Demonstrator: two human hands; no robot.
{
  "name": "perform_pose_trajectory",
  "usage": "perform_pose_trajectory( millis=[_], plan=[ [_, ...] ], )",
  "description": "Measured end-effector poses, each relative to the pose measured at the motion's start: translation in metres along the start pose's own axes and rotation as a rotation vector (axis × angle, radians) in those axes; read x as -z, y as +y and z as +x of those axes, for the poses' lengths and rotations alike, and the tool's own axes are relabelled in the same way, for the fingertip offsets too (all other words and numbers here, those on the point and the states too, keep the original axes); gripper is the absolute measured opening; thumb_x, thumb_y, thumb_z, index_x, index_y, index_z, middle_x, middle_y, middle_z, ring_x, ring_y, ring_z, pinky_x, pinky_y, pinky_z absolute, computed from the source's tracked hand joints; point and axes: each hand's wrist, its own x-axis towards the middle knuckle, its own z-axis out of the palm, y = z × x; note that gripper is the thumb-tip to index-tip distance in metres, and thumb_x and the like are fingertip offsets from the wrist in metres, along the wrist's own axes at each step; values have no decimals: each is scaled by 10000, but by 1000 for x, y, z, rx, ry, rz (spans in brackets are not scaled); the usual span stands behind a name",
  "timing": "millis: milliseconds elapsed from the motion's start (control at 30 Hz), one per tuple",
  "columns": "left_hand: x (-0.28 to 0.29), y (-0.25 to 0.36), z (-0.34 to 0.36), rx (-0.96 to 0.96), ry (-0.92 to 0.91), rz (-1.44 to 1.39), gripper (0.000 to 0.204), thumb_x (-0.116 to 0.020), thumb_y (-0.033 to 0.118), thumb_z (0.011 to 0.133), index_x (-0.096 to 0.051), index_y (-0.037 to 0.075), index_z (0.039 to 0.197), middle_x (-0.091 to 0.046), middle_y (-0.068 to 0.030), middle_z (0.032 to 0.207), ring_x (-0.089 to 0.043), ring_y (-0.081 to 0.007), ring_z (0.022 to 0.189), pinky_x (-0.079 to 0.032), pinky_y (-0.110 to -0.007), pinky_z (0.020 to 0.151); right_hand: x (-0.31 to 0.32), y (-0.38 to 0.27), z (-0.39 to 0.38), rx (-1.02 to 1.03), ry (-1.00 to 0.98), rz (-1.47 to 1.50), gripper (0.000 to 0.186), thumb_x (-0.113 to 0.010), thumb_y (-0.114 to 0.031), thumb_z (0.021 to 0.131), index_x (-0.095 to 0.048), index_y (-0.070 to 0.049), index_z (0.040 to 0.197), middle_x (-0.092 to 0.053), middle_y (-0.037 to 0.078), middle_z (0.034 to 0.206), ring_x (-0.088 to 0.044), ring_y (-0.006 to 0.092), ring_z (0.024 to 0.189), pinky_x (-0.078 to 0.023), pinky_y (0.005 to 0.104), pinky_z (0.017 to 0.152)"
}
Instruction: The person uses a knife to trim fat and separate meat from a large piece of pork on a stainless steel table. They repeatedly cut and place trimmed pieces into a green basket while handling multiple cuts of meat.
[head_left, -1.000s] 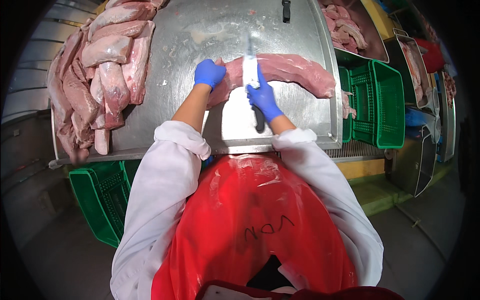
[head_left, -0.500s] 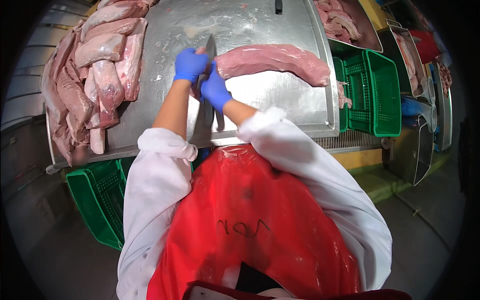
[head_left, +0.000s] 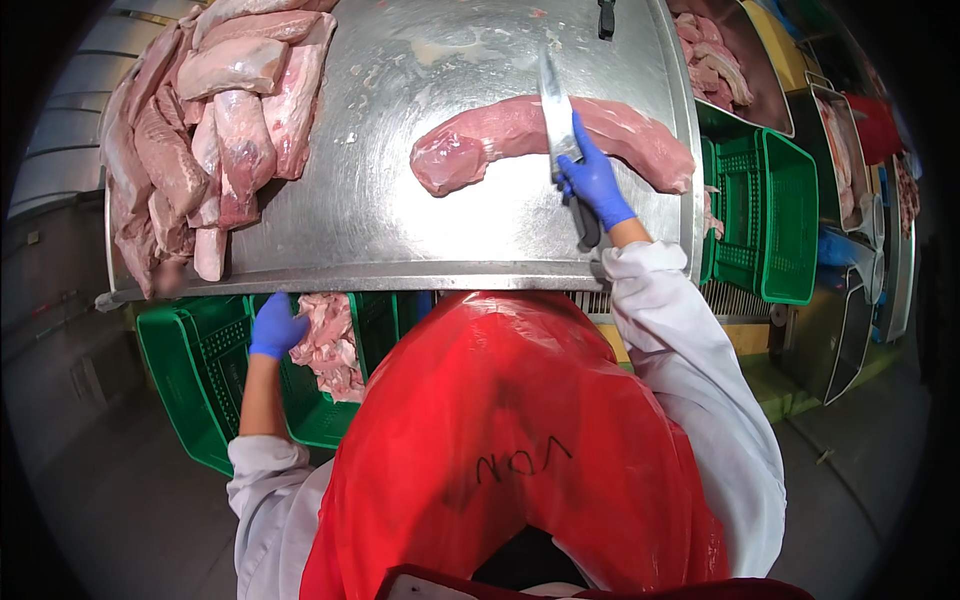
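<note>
A long pink pork loin lies across the steel table. My right hand, in a blue glove, grips a knife whose blade rests over the loin's middle. My left hand, also blue-gloved, is down below the table's front edge, over a green crate. It touches a pale trimmed scrap of meat in that crate; whether the fingers close on it I cannot tell. I wear a red apron and white sleeves.
A heap of several raw loins fills the table's left end. Another green crate stands at the right, with metal trays of meat behind it. A dark handle lies at the table's far edge.
My left hand left the tabletop and dropped to the green crate with a scrap of meat. My right hand moved the knife right, onto the middle of the loin.
</note>
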Motion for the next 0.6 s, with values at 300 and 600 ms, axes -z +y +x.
perform_pose_trajectory(
  millis=[300,600],
  plan=[
    [52,368,170,-708,569,75,784,-751,359,721,-451,68,1385,-427,-228,1448,-411,-392,1353,-323,-530,1122,-5,5,52,33,306,-612,601,-354,-171,1008,-168,-166,1580,-635,346,1078,-667,430,955,-522,507,804],
    [55,328,334,-216,298,-765,911,-814,378,673,-444,-100,1355,-642,-280,1176,-655,-367,1090,-541,-412,917,-3,19,-129,-15,-155,-683,690,-456,-124,937,-183,-147,1571,-655,295,814,-652,460,742,-499,572,700]
  ],
)
